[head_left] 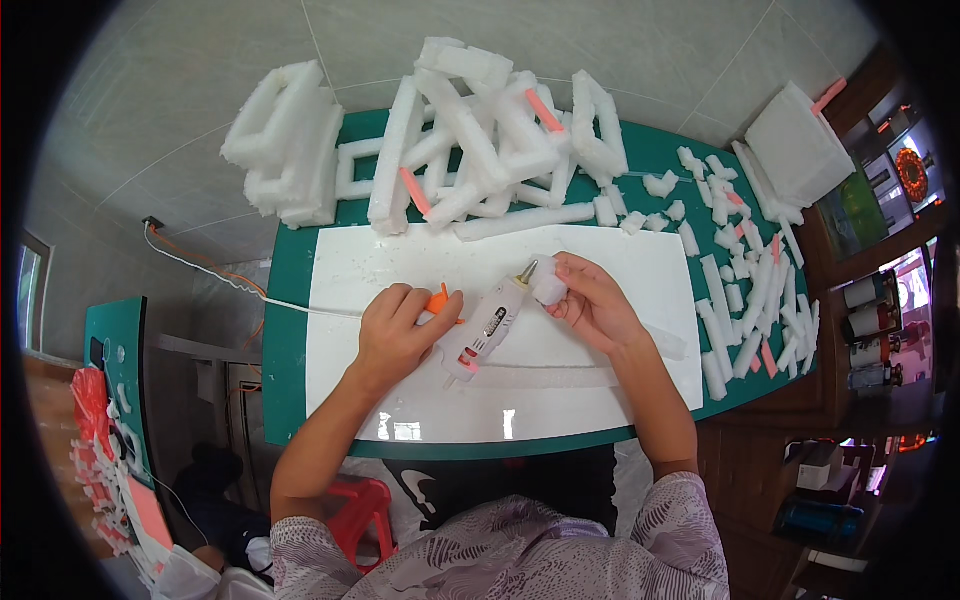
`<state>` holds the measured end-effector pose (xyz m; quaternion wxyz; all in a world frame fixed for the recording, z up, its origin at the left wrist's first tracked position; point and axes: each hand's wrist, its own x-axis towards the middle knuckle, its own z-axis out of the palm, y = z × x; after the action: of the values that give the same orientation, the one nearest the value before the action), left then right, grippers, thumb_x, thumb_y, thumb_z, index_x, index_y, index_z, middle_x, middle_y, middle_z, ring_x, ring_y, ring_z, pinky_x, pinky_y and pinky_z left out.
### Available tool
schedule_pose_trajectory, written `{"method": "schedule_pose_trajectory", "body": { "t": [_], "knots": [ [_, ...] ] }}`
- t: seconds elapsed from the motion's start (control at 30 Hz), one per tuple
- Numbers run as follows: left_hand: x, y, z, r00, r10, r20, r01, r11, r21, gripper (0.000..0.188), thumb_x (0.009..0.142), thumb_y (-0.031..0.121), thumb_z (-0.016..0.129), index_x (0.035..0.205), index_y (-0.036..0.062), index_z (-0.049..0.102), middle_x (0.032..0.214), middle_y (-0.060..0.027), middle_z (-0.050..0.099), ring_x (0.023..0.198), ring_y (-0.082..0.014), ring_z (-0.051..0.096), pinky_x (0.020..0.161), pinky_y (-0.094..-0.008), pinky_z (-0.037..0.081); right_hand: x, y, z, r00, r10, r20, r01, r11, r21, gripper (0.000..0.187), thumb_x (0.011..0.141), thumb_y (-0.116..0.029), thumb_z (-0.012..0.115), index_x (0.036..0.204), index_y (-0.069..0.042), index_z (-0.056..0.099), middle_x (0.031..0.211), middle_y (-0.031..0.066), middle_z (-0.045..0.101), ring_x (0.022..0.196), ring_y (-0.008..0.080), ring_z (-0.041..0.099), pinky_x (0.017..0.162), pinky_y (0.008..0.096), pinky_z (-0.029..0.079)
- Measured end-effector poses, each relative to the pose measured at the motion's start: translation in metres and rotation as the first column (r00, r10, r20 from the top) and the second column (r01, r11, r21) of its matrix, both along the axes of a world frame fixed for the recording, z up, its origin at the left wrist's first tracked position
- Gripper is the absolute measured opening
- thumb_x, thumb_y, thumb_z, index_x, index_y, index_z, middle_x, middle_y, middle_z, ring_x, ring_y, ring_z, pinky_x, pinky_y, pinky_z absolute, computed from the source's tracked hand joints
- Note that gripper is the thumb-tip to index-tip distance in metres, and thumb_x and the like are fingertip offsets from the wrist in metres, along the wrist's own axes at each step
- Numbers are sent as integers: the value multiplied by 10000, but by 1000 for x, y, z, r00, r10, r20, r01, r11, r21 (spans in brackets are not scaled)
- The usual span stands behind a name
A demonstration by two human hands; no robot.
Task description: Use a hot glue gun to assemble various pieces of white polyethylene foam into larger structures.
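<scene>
My left hand (pixel 402 328) is closed round the handle of a white hot glue gun (pixel 496 320) with an orange trigger (pixel 440 301). Its metal nozzle points away from me and to the right. A small white foam piece (pixel 546 286) is pinched in my right hand (pixel 598 304), right by the nozzle tip; whether they touch, I cannot tell. Both hands are above a glossy white board (pixel 350 262). Lying on the board in front of my right forearm is a long, pale strip (pixel 545 377).
White foam frames (pixel 480 130) are piled at the back of the green table (pixel 284 340), beside a foam stack (pixel 292 150). Loose foam bits (pixel 735 290) with pink strips cover the right side. A white cord (pixel 290 305) runs left to the wall. A red stool (pixel 362 510) stands below.
</scene>
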<state>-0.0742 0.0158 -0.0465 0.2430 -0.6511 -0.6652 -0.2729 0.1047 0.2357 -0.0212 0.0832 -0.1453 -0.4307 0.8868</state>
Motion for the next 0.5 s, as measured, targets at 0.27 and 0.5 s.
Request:
{"method": "schedule_pose_trajectory", "body": {
  "t": [0.27, 0.5],
  "knots": [
    [1, 1, 2, 1000, 4, -17, -5, 1000, -5, 469, 637, 91, 737, 1100, 154, 692, 839, -46, 541, 730, -197, 516, 596, -302, 444, 0, 0, -2, 1000, -6, 5, 6, 1000, -3, 202, 1020, -218, 558, 1029, -19, 592, 897, 63, 659, 743, 125, 617, 696, 232, 503],
    [1, 1, 1, 1000, 6, -7, -6, 1000, -13, 476, 632, 87, 736, 1101, 153, 693, 830, -46, 532, 725, -198, 515, 590, -304, 439, 0, 0, -2, 1000, -5, 5, 5, 1000, -16, 194, 1021, -210, 554, 1031, -19, 590, 899, 62, 658, 745, 127, 619, 690, 231, 505]
  ]
}}
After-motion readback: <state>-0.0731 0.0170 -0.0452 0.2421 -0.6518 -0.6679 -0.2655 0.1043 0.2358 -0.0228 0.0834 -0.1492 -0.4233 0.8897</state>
